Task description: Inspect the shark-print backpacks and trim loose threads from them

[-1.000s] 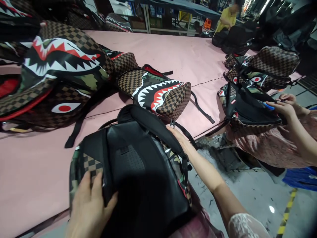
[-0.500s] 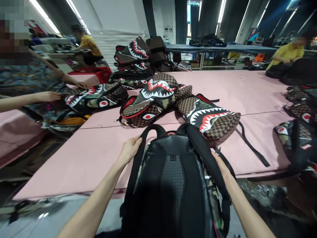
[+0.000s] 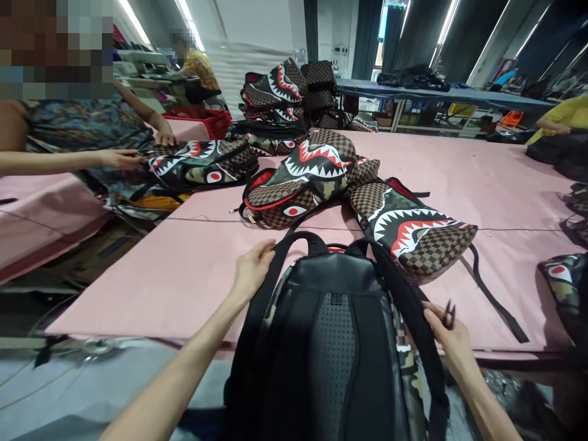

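Observation:
A backpack [image 3: 340, 343] lies with its black padded back up at the near edge of the pink table [image 3: 184, 275], camouflage fabric showing along its sides. My left hand [image 3: 252, 269] grips its left shoulder strap [image 3: 275, 263] near the top. On the bag's right side, my right hand [image 3: 448, 334] rests against the right shoulder strap [image 3: 408, 306] and holds small dark snips whose tips poke up above the fingers.
Shark-mouth backpacks [image 3: 413, 229] in checker and camouflage lie just beyond, another backpack [image 3: 298, 180] behind it, with more stacked at the back. At the left a person's hands [image 3: 124, 158] work on a backpack [image 3: 202, 165]. Another person in yellow [image 3: 560, 116] sits far right.
The view swung left and lifted from the bag to the whole table. My left hand went from the bag's lower corner to its left strap. My right hand slid down the right side.

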### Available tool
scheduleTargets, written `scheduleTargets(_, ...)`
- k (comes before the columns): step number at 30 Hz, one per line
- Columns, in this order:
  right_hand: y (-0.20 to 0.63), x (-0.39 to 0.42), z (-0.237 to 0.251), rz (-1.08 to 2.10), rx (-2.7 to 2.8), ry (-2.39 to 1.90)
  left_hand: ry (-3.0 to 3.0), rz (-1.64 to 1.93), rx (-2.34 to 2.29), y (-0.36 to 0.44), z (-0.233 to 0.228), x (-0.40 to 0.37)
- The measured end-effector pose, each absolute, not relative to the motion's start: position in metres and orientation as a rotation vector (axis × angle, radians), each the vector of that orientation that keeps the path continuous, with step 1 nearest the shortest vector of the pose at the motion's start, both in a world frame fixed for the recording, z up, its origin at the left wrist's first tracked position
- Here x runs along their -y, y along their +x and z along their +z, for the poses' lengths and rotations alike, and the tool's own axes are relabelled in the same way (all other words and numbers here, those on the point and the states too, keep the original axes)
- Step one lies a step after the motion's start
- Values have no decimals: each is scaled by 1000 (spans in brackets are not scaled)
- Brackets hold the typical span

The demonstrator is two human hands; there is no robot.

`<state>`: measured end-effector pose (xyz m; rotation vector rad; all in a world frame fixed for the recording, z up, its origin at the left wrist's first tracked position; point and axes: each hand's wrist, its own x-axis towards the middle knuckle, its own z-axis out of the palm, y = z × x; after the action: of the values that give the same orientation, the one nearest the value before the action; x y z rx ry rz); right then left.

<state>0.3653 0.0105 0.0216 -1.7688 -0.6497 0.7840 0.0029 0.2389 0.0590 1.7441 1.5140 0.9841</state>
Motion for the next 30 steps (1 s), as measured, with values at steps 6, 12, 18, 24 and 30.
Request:
scheduleTargets(6,295,-50,94,323,1606,-1713,2606,289,-1442,31,77,-266)
scheduleTargets(12,215,-162,115,250,2148,-2013,2449,72,-1440,38,67,-295)
scheduleTargets(18,200,-217,102,380,2159,-2246,2411,142,-1440,28,63,-289)
scheduleTargets(24,198,-222,105,352,2123,-2248,2383,190,-1424,27,63,-288)
scheduleTargets(30,188,-226,108,339,2168,-2305,2370,183,-1432,26,65,-287)
